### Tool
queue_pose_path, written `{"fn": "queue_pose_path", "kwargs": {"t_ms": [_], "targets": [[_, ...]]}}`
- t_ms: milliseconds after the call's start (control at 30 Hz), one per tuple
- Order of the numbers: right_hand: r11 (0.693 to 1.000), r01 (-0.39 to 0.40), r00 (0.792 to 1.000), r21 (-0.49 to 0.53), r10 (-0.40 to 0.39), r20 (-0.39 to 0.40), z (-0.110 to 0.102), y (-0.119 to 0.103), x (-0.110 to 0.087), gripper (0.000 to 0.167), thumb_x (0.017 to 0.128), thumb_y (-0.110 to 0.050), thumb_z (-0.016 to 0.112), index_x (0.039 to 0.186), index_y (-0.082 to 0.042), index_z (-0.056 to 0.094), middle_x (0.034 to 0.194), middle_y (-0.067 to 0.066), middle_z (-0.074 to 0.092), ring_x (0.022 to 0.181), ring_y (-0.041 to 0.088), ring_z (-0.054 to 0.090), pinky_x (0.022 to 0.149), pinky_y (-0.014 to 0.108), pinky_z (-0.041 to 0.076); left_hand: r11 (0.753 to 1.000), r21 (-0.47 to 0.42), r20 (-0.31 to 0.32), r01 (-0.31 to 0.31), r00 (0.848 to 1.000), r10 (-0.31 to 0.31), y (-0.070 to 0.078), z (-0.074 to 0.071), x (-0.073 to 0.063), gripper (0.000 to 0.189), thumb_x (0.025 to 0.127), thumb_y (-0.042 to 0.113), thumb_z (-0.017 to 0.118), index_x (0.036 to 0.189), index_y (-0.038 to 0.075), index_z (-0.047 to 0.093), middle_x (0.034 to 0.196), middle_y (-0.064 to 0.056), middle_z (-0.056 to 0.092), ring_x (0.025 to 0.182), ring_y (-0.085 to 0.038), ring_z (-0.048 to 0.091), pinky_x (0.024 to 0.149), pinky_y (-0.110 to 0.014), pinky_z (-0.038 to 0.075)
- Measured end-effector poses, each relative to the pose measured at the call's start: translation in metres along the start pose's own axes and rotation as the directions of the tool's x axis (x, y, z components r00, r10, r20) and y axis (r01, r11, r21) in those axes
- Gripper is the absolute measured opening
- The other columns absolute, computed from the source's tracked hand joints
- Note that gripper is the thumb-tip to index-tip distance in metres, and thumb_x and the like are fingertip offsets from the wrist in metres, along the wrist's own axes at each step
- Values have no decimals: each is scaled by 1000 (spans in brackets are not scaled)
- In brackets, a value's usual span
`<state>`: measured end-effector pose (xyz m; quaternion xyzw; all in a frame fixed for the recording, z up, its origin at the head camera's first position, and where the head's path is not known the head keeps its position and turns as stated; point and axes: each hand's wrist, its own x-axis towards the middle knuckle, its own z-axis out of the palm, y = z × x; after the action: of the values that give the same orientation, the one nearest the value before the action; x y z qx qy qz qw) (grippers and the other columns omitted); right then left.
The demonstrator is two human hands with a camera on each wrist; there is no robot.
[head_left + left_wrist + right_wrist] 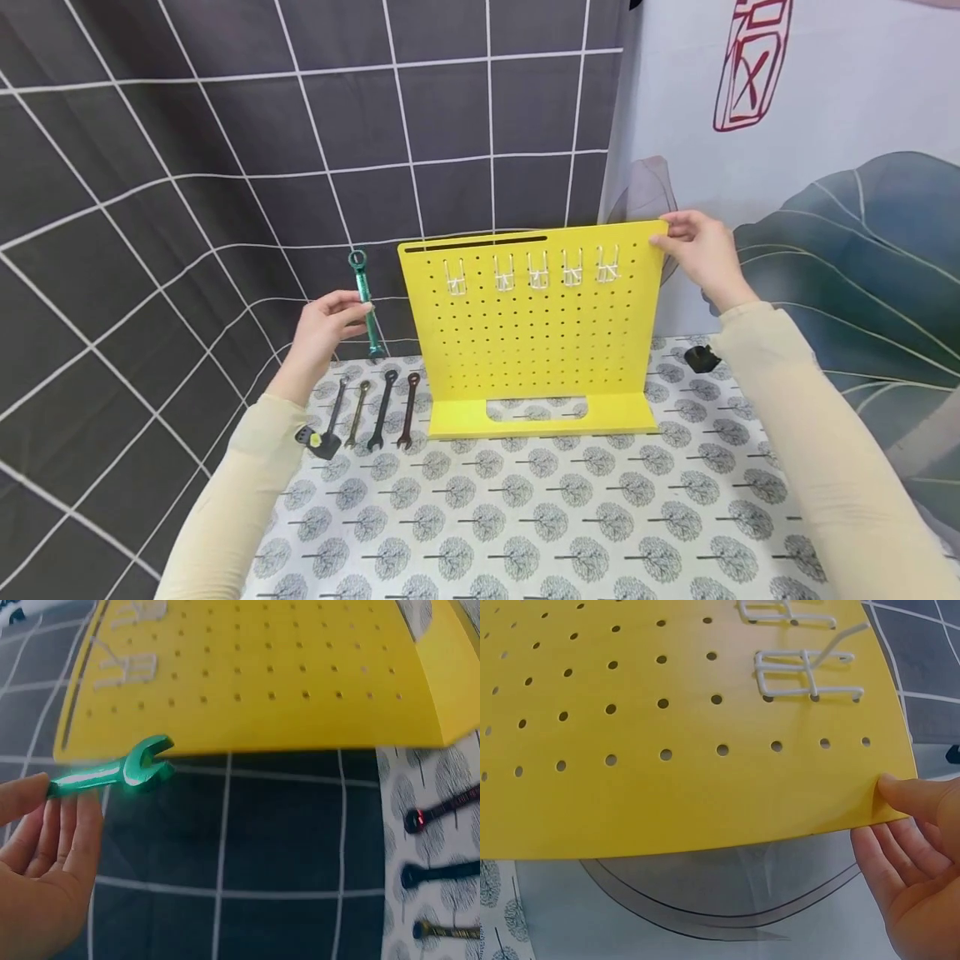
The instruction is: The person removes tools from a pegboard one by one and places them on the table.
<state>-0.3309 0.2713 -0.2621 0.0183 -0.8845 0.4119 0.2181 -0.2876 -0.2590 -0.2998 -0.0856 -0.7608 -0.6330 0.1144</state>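
Observation:
My left hand [324, 327] pinches a shiny green combination wrench [363, 287] by its shaft, ring end up and open end down, left of the yellow pegboard [532, 333]. In the left wrist view the open jaw of the green wrench [146, 765] overlaps the board's edge. At the board's upper right corner, my right hand [697, 250] grips the edge, with the thumb on the front and fingers behind, as the right wrist view shows. Several white wire hooks [538, 271] sit in a row along the board's upper part.
Several more wrenches lie side by side left of the board, among them a dark red one [409, 410] and a black one [383, 410]. A patterned cloth [525, 517] covers the table. Behind hang a dark grid curtain [450, 108] and a pale printed one [847, 92].

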Motion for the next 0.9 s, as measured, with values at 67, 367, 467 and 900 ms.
{"fn": "queue_pose_path", "kwargs": {"t_ms": [67, 367, 467, 900], "targets": [[1000, 7, 1000, 1, -7, -3, -1, 0, 1, 53, 98, -35, 67, 141, -5, 55, 127, 20, 62, 111, 30, 58, 83, 28, 49, 999, 38, -31, 14, 999, -12, -6, -11, -2, 30, 97, 13, 68, 119, -7, 61, 91, 10, 70, 83, -5, 69, 80, -24, 60], [1000, -3, 1000, 4, 3, -7, 0, 1, 1, 52, 98, -34, 67, 140, -5, 56, 127, 19, 63, 110, 27, 59, 82, 27, 48, 974, 177, -173, 139, 979, -109, -42, -51, -12, 43, 99, 19, 66, 131, -8, 58, 91, 16, 69, 80, 1, 66, 76, -17, 58], [1000, -3, 1000, 7, 3, -11, 0, 1, 1, 53, 98, -35, 67, 140, -6, 56, 126, 18, 63, 108, 24, 59, 79, 24, 47, 966, 186, -204, 179, 969, -141, -56, -61, -15, 43, 99, 17, 65, 133, -9, 56, 88, 17, 67, 78, 1, 66, 74, -17, 58], [1000, -8, 1000, 14, 8, -13, 1, 1, 0, 52, 98, -33, 67, 139, -5, 56, 124, 17, 62, 103, 21, 59, 78, 22, 47, 907, 215, -320, 363, 903, -286, -111, -91, -33, 40, 101, 9, 58, 135, -11, 54, 99, -1, 66, 72, 4, 60, 71, -17, 56]]}}
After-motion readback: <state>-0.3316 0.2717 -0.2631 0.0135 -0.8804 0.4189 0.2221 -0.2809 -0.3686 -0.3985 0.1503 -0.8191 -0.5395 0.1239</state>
